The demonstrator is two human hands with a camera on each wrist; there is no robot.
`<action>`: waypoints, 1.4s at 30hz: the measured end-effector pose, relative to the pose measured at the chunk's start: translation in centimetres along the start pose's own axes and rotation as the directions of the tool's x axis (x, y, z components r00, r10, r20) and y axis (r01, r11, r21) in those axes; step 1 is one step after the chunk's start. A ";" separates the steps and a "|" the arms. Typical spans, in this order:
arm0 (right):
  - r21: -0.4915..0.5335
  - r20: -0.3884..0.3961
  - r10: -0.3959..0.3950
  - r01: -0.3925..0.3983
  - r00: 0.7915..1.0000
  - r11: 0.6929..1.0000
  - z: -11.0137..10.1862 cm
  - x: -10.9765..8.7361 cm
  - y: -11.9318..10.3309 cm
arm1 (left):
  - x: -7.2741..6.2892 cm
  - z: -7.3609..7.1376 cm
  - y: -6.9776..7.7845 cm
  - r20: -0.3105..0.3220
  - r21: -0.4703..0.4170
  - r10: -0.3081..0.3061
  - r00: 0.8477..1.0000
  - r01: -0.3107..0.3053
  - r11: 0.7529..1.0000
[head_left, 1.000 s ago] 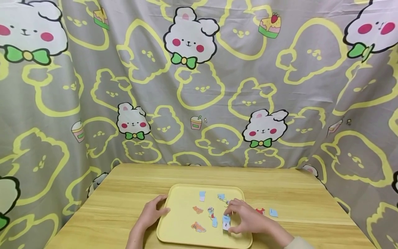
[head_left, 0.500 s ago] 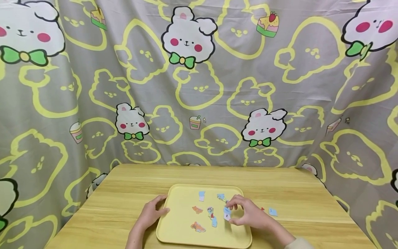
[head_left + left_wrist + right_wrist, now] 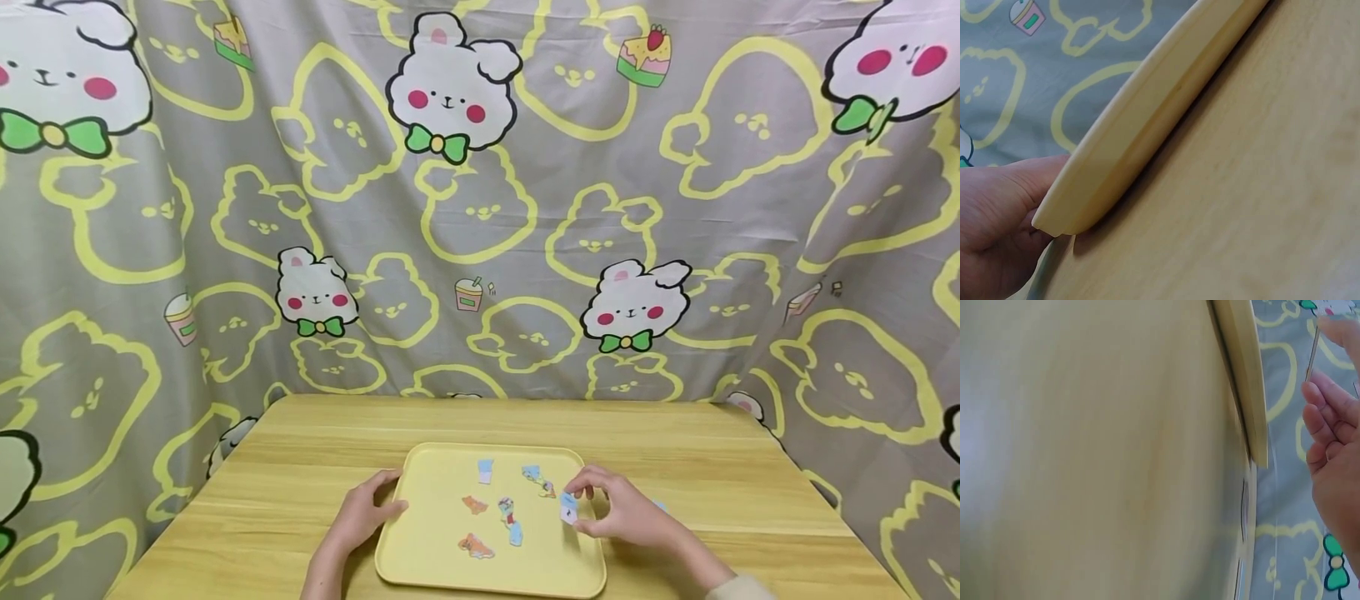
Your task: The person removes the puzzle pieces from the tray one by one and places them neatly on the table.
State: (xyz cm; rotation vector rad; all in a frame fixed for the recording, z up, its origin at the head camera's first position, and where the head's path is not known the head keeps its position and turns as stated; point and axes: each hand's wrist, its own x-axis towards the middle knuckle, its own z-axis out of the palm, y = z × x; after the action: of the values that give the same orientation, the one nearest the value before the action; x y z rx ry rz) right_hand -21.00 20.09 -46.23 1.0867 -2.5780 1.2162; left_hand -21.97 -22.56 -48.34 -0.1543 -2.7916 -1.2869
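My right hand (image 3: pixel 628 510) pinches a flat light-blue and pale lilac puzzle piece (image 3: pixel 568 507) between thumb and fingertips, over the right side of a yellow tray (image 3: pixel 427 546). The right wrist view shows this puzzle piece (image 3: pixel 1314 355) edge-on, lifted above the table. My left hand (image 3: pixel 363 512) grips the tray's left rim, thumb over the edge; its other fingers are partly hidden. On the tray lie a blue-and-lilac piece (image 3: pixel 486 471), two orange pieces (image 3: pixel 474 504), a linked colourful strip (image 3: pixel 510 518) and another small group (image 3: pixel 532 472) at the upper right.
The tray stands on a wooden table (image 3: pixel 300 450). A blue piece (image 3: pixel 660 505) lies right of the tray, mostly hidden behind my right hand. A grey patterned curtain (image 3: pixel 450 208) hangs around the table's back and sides.
My right hand has lifted the blue-and-lilac piece and carried it right, away from the linked strip towards the tray's right rim. The left hand has stayed at the left rim.
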 end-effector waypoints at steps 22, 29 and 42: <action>-0.098 -0.060 0.011 -0.017 0.998 0.995 -3.7 -3.7 2.9 | 0.0 -0.1 0.2 -0.003 -0.006 0.008 1.000 -0.008 1.000; -0.132 -0.075 0.031 -0.041 0.997 0.990 -4.8 -4.9 3.8 | 0.1 0.0 0.1 -0.007 -0.002 0.009 1.000 -0.009 1.000; -0.175 -0.110 0.054 -0.073 0.992 0.982 -6.4 -6.7 4.6 | 0.1 -0.1 0.1 0.000 -0.006 0.007 1.000 -0.007 1.000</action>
State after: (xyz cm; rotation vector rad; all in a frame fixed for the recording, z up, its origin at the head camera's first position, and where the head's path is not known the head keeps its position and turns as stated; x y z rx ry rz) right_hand -20.31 30.39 -47.22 0.8871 -2.5998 1.0003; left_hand -22.06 -22.58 -48.23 -0.1642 -2.7855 -1.2935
